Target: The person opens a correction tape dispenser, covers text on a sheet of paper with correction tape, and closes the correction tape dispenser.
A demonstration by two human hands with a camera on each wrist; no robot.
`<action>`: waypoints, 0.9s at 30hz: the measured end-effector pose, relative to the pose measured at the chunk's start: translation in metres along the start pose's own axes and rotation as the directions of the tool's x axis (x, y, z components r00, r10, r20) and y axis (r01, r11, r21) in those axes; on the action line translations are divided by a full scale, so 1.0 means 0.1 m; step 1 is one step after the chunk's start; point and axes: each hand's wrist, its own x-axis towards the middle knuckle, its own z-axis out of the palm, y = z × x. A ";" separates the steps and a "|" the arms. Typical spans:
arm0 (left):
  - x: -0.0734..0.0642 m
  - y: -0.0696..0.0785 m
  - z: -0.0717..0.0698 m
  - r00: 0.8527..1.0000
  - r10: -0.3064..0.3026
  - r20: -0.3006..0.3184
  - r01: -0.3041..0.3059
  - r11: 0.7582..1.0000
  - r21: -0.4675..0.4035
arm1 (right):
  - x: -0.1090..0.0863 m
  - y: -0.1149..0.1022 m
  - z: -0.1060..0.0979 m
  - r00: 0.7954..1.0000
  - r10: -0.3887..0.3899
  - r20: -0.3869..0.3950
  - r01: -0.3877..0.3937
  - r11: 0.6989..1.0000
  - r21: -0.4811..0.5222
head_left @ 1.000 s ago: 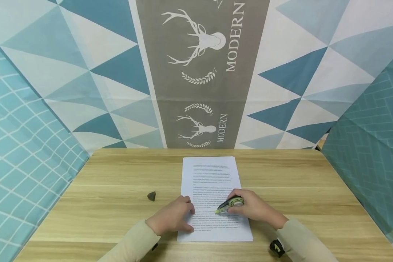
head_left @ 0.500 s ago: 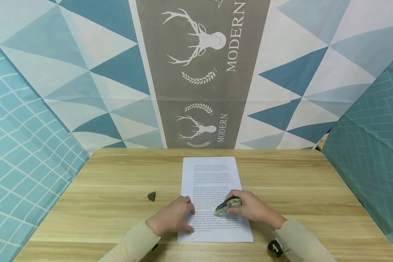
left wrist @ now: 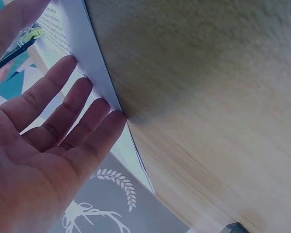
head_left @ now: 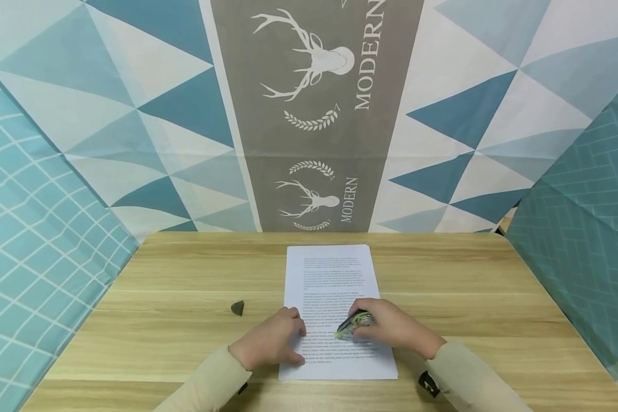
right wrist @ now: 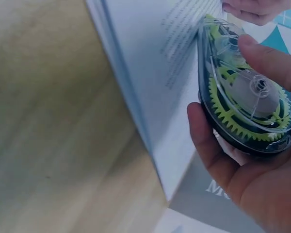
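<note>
Printed sheets (head_left: 296, 274) lie stacked on the wooden table. My right hand (head_left: 393, 326) grips a correction tape (head_left: 354, 325), a black and clear case with yellow-green gears, between thumb and fingers. Its narrow tip points left and down, right at a line of text in the lower half of the top sheet. In the right wrist view, the thumb presses the clear side of the correction tape (right wrist: 247, 92). My left hand (head_left: 270, 339) rests at the left edge of the sheets, fingers spread and slightly bent, fingertips on the paper (left wrist: 87, 43).
A small dark cap-like piece (head_left: 237, 308) lies on the table (head_left: 175, 320) left of the sheets. Behind the table's far edge hangs a patterned cloth (head_left: 314, 131) with deer heads and triangles. Teal cloths flank both sides.
My right hand has slid slightly left with the correction tape, its tip shifting a little left along the text. The left hand stays in place on the sheets.
</note>
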 end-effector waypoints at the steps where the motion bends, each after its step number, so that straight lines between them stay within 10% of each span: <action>1: 0.00 0.00 0.00 1.000 0.001 0.000 -0.001 1.000 0.000 | 0.01 -0.02 0.00 1.000 -0.013 0.001 0.013 1.000 -0.023; 27: 0.01 0.01 -0.04 1.000 0.003 0.003 -0.003 1.000 -0.004 | 0.06 -0.10 -0.12 0.996 -0.044 0.073 0.056 0.985 -0.164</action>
